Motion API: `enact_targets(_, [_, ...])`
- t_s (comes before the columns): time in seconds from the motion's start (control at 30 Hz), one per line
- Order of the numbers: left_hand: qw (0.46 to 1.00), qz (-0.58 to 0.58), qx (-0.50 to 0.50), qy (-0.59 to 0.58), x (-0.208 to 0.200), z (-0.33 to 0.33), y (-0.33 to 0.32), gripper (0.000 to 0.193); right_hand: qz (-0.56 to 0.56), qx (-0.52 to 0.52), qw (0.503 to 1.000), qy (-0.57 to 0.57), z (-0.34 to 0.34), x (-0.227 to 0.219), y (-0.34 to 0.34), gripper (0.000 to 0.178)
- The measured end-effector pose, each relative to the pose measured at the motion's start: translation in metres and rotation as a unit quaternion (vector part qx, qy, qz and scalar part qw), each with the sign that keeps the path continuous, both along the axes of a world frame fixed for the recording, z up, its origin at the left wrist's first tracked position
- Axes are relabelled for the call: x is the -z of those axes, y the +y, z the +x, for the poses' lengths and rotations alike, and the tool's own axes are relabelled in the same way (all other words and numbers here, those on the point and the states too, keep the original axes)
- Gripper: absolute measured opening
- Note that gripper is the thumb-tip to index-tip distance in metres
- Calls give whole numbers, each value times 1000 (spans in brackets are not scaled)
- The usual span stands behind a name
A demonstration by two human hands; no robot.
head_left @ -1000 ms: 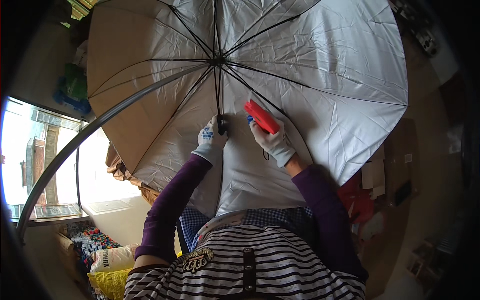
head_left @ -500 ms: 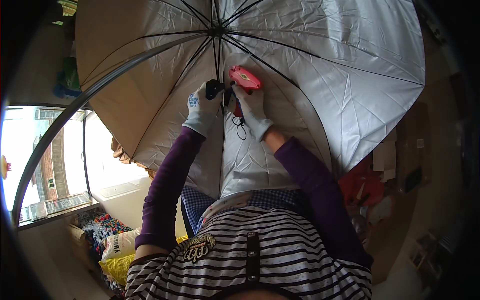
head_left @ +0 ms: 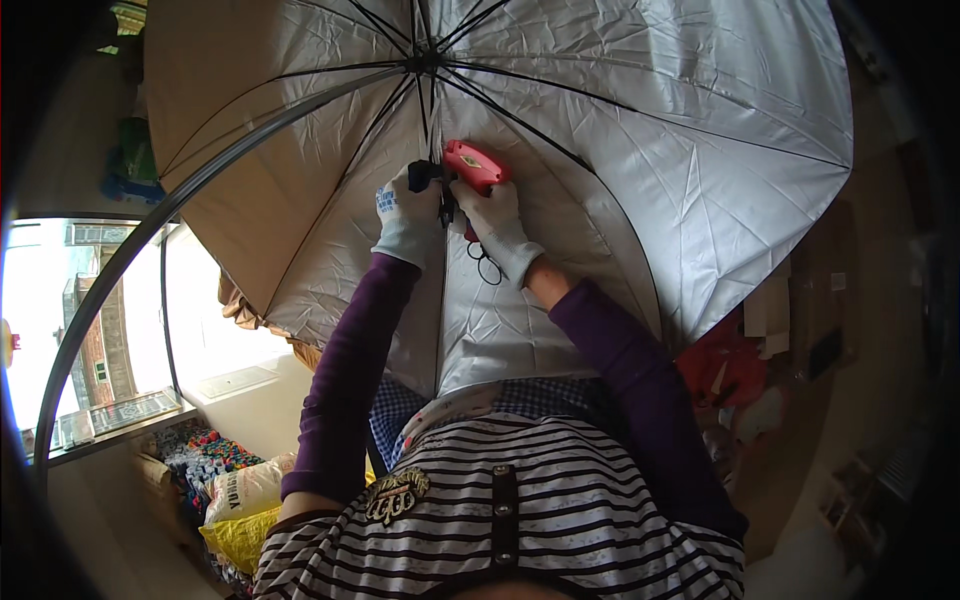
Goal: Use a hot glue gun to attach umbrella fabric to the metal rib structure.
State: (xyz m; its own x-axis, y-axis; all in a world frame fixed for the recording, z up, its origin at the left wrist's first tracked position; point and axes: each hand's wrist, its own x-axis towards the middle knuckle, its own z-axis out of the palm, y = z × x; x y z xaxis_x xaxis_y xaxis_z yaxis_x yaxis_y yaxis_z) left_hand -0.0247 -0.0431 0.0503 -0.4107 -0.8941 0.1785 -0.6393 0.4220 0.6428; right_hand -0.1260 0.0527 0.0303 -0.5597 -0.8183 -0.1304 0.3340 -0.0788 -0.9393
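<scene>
A large open umbrella [head_left: 560, 310] lies spread in front of me with its silver inner side facing up, its black ribs meeting at a hub [head_left: 424, 62]. My left hand [head_left: 405, 212], in a white glove, is closed on a small black piece [head_left: 424, 176] above the panel seam; what that piece is I cannot make out. In my gloved right hand [head_left: 495, 222] is a red hand-held tool [head_left: 476, 167], shaped like a label gun. A thin black loop [head_left: 488, 270] hangs from its lower end. The tool's front end touches or nearly touches the black piece.
A dark curved rod [head_left: 200, 195] arches across the left side. Beyond it are a bright window [head_left: 110, 310], a yellow bag [head_left: 240, 540] and a white sack [head_left: 250, 488]. A red bag [head_left: 722, 370] lies at the right. Blue checked cloth [head_left: 560, 402] covers my lap.
The red tool in my right hand has moved left and slightly down, closer to my left hand and the black piece. My left hand has barely moved.
</scene>
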Motion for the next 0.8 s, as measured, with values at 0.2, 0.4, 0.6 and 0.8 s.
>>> enact_targets(0.2, [998, -19, 9, 57, 1, 0, 4, 18, -26, 81, 993, 80, 7, -3, 0, 19])
enact_targets(0.4, [998, -31, 17, 47, 2, 0, 5, 17, 3, 11, 997, 77, -4, 9, -1, 18])
enact_targets(0.6, [998, 23, 0, 59, 2, -2, 8, 18, -54, -10, 998, -27, -15, 17, -6, 28])
enact_targets(0.8, [999, 28, 1, 44, -2, 3, 9, 18, -67, -225, 879, -416, -50, 22, 2, 32])
